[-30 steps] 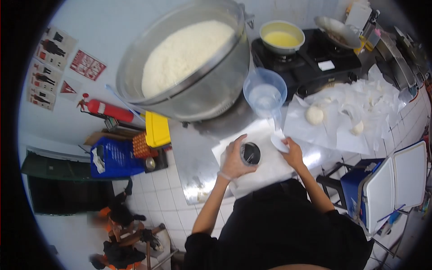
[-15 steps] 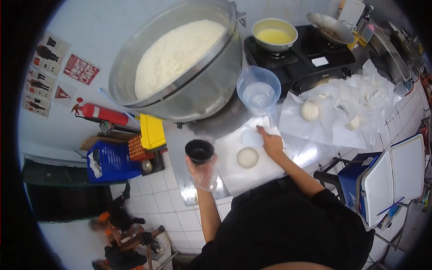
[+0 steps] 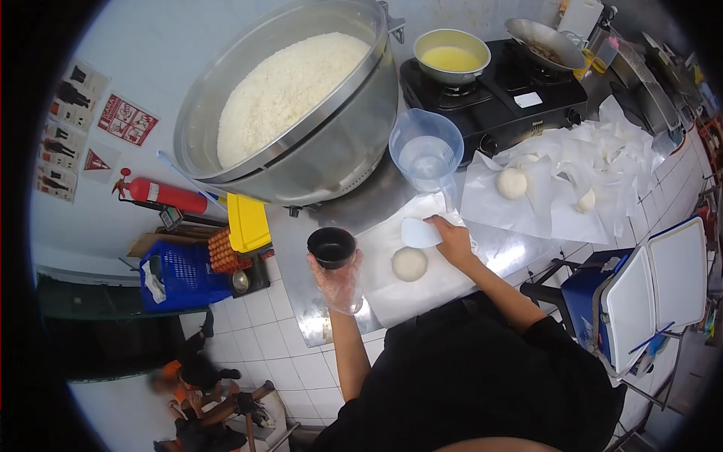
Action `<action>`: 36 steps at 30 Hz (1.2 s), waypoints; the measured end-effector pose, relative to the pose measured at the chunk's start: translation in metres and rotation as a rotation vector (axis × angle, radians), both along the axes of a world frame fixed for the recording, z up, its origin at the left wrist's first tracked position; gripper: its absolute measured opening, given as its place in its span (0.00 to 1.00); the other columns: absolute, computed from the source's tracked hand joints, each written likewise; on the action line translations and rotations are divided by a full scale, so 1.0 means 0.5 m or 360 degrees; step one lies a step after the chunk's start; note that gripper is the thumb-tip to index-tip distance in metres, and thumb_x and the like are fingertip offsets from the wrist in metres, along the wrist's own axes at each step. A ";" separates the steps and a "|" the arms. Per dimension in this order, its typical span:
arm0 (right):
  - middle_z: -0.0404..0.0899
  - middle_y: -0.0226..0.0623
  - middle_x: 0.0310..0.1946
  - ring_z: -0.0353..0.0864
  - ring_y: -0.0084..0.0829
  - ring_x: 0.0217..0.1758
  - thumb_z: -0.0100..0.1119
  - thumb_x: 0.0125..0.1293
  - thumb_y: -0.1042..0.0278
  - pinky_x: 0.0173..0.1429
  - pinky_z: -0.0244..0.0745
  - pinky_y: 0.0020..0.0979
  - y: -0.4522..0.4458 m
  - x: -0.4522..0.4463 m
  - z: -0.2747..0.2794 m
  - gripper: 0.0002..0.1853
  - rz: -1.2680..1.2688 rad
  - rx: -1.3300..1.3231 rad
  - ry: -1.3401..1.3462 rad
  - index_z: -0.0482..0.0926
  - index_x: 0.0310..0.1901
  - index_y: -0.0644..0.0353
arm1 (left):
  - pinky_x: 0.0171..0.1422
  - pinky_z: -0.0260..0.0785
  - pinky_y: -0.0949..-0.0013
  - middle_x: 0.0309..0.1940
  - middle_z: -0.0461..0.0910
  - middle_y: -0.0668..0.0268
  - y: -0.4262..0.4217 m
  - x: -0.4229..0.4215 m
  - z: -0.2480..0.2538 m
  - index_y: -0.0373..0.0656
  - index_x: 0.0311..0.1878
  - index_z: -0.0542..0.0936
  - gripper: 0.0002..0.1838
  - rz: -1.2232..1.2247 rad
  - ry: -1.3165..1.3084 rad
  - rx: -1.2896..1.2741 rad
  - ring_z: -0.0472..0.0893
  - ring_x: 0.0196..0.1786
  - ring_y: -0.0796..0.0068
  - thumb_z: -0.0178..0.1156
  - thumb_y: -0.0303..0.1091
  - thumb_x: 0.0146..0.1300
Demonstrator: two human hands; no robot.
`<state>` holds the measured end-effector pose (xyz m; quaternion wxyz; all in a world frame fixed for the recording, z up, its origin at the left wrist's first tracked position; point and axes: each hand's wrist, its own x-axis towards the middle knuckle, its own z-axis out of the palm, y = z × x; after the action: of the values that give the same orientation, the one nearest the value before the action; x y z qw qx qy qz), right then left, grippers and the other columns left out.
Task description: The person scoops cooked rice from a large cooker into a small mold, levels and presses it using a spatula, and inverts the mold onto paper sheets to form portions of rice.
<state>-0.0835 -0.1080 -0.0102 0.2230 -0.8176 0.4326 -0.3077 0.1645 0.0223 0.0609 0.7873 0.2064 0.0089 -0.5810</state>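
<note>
My left hand (image 3: 337, 280), in a clear plastic glove, is wrapped round a small black bowl (image 3: 331, 247) with its opening facing up. My right hand (image 3: 455, 245), which looks bare, grips a pale rice paddle (image 3: 420, 233), its flat blade pointing left. Just below the blade a round mound of white rice (image 3: 410, 264) rests on white paper (image 3: 384, 296). Behind the paddle stands a clear measuring jug (image 3: 426, 143) with some water-like liquid inside. A large metal rice cooker (image 3: 339, 143) full of cooked rice (image 3: 286, 98) stands at the back left.
On the right, rice balls (image 3: 512, 184) sit among crumpled paper sheets (image 3: 617, 158). A black stove (image 3: 497, 113) bears a pot of yellow liquid (image 3: 452, 56) and a wok (image 3: 546, 44). A blue crate (image 3: 184, 277) and egg trays (image 3: 226, 251) are left of the table. People sit at lower left.
The paddle in my right hand has turned, so its blade shows more fully near the rice mound. My left hand keeps the black bowl nearly in place. The camera view has shifted slightly.
</note>
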 end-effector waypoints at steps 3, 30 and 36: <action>0.85 0.36 0.42 0.84 0.45 0.33 0.62 0.47 0.81 0.35 0.78 0.41 -0.010 -0.005 -0.026 0.23 -0.0019 -0.0026 0.0085 0.77 0.47 0.51 | 0.66 0.66 0.49 0.64 0.72 0.57 0.005 0.004 -0.003 0.49 0.65 0.71 0.35 -0.0016 -0.0002 -0.0002 0.73 0.63 0.58 0.64 0.59 0.60; 0.81 0.39 0.37 0.82 0.44 0.32 0.64 0.46 0.79 0.37 0.76 0.40 0.006 0.028 -0.009 0.18 -0.0325 0.0111 0.0043 0.81 0.42 0.53 | 0.64 0.67 0.50 0.67 0.67 0.50 0.032 -0.010 -0.024 0.46 0.69 0.66 0.39 -0.0026 0.0078 -0.0042 0.69 0.67 0.48 0.63 0.59 0.61; 0.83 0.42 0.38 0.83 0.43 0.40 0.73 0.42 0.73 0.45 0.78 0.37 0.017 -0.023 0.037 0.19 -0.0201 0.0314 0.0117 0.82 0.40 0.54 | 0.73 0.60 0.47 0.66 0.67 0.45 -0.067 -0.024 0.015 0.41 0.69 0.65 0.36 -0.0308 -0.0120 -0.0145 0.64 0.71 0.44 0.57 0.57 0.67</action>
<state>-0.0948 -0.0993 0.0083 0.2664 -0.7736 0.5192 -0.2468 0.1525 -0.0111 0.0686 0.7358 0.1919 -0.0670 -0.6460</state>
